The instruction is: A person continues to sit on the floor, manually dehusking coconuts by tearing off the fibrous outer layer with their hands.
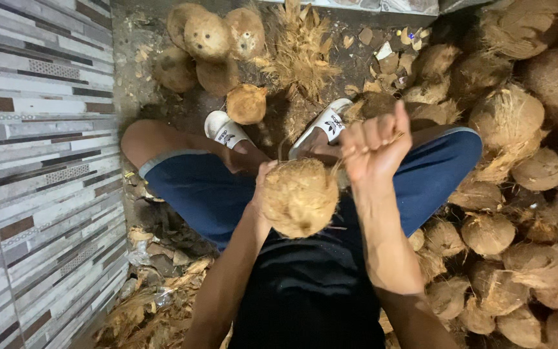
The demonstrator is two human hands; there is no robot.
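Head view looks straight down on us seated on the ground, with a big heap of husky coconuts [518, 194] banked up along the right and a tiled wall [40, 161] on the left. Far ahead, past our white sandals [227, 131], sits a small cluster of cleaned coconuts [208, 45] beside a tuft of torn husk [301, 55]. Over our lap, near the middle, is the coconut [299, 197] in work, mostly stripped and rounded. Our left hand [261, 187] is cupped against its left side, bracing it from behind, fingers largely hidden. Our right hand [374, 145] is closed in a fist just right of and above it, pinched on a thin strand of fibre [340, 165] that runs back to the shell. To do this well, we judge, we should hold the nut hard and pull along the grain, away from our body.
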